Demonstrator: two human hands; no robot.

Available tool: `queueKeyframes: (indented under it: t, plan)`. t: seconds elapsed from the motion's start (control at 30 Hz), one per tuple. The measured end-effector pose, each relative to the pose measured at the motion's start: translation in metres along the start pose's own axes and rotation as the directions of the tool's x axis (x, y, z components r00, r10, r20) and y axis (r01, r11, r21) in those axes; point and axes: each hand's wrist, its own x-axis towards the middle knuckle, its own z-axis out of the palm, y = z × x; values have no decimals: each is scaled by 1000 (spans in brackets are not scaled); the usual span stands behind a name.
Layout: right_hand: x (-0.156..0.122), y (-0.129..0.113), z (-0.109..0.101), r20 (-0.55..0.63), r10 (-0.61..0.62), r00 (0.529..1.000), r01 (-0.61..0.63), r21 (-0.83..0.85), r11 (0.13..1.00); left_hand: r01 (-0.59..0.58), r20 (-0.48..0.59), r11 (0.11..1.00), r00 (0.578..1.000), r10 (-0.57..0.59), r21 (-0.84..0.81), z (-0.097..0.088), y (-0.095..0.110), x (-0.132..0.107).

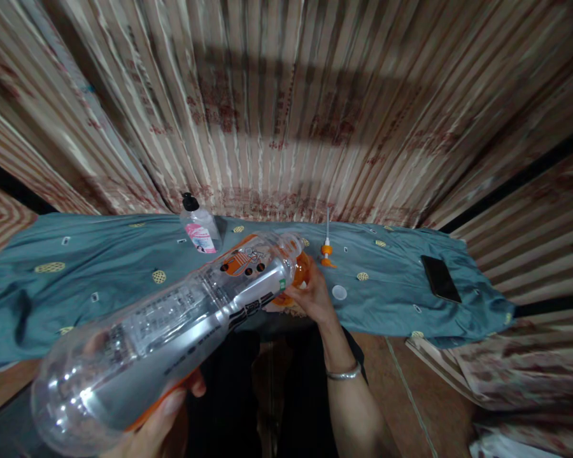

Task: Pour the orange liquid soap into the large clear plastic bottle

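My left hand (165, 410) grips the base end of a large clear plastic bottle (172, 321) with a printed label, held tilted with its open neck pointing away toward the table. Part of that hand is hidden under the bottle. My right hand (312, 296), with a metal bangle on the wrist, is closed on an orange item (300, 270) right at the bottle's mouth; most of that item is hidden behind the bottle neck. A small white cap (339, 292) lies on the cloth just right of my right hand.
A teal cloth (100, 280) covers the table. On it stand a small pump bottle (199, 229) with a pink label, an orange and white pump nozzle (327, 251) and a dark phone (440, 278). Striped curtains hang behind.
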Motion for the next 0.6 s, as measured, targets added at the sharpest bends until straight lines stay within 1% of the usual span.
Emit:
queueKeyframes:
  t: [0.13, 0.27, 0.33, 0.43, 0.6]
  plan:
    - [-1, 1, 1, -20, -7, 1000, 8, 17, 1000, 8, -18, 1000, 1000, -8, -15, -2, -1, 1]
    - [-1, 1, 1, -33, 4, 999, -4, 1, 1000, -40, 19, 999, 999, 40, -2, 1, -3, 2]
    - [-1, 2, 1, -32, 9, 999, -9, -13, 1000, -53, -6, 999, 999, 53, 6, 2, -4, 1]
    - [0, 3, -1, -12, 2, 1000, -3, -24, 1000, -52, -42, 998, 998, 53, 22, 2, -4, 0]
    - [0, 4, -1, 0, 8, 1000, -8, -2, 1000, -30, -28, 999, 999, 30, 12, 1, -4, 0]
